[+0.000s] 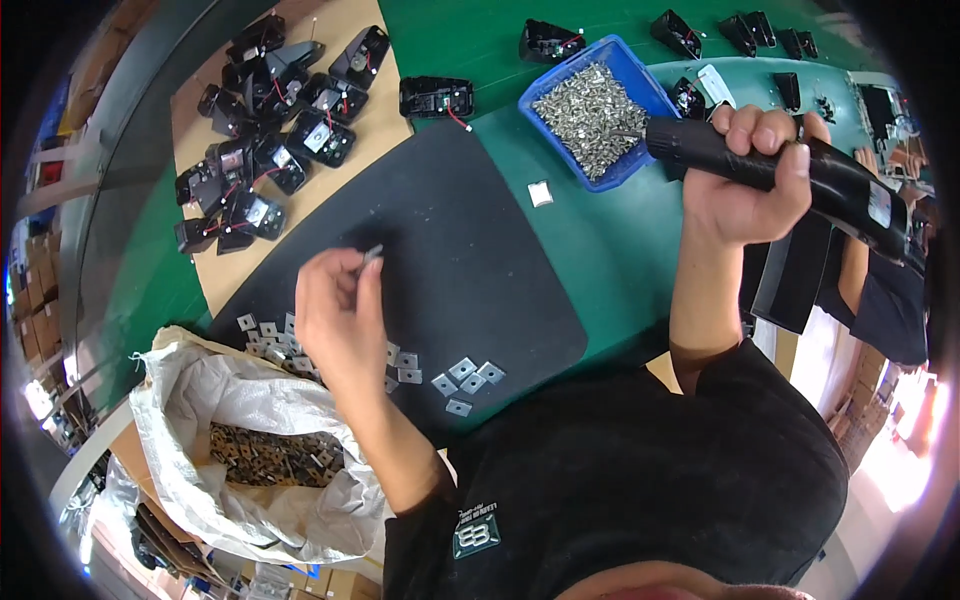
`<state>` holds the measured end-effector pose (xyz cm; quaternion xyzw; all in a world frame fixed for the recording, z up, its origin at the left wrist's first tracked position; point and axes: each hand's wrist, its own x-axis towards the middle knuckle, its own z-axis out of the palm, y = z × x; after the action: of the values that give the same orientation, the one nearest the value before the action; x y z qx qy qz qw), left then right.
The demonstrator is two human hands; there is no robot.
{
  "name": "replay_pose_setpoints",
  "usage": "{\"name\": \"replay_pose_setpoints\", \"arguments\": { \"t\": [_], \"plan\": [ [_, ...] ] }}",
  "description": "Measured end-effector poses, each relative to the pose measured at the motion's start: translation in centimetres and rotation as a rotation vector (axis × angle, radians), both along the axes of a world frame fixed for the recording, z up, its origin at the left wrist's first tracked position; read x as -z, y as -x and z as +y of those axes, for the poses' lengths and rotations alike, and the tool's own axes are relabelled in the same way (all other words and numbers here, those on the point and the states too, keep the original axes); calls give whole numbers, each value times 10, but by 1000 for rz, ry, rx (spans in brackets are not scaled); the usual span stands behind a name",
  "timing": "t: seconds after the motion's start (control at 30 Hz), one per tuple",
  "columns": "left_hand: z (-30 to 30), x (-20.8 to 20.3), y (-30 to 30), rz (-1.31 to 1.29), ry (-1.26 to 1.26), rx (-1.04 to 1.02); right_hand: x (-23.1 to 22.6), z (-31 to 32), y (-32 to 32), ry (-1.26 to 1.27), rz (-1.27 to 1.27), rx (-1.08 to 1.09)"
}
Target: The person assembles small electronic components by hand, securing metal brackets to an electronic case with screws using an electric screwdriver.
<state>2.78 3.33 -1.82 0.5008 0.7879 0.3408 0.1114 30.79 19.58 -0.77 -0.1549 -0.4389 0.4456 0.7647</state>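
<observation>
Left hand, nine o'clock: pinched on one metal piece. Right hand, two o'clock: wrapped around black screwdriver. Loose plates, six o'clock: apparently outstanding. Black cases, ten o'clock: completion unclear.

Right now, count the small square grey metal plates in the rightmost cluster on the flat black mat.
5: the top plate, the right plate, the middle plate, the left plate and the lowest plate, all on the black mat. Any stacked underneath would be hidden.
</observation>
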Motion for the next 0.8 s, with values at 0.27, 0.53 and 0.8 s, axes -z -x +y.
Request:
{"name": "replay_pose_setpoints", "arguments": {
  "t": [0.27, 0.53, 0.8],
  "plan": [
    [99, 16, -1, 56, -193, 75, 5, -4, 4, 49, -166, 38],
    [133, 44, -30, 106, -130, 42, 17, 0, 1, 39, -54, 12],
    [135, 42, -32, 255, -162, 137, 19, 13, 10, 47, -65, 124]
  ]
}}
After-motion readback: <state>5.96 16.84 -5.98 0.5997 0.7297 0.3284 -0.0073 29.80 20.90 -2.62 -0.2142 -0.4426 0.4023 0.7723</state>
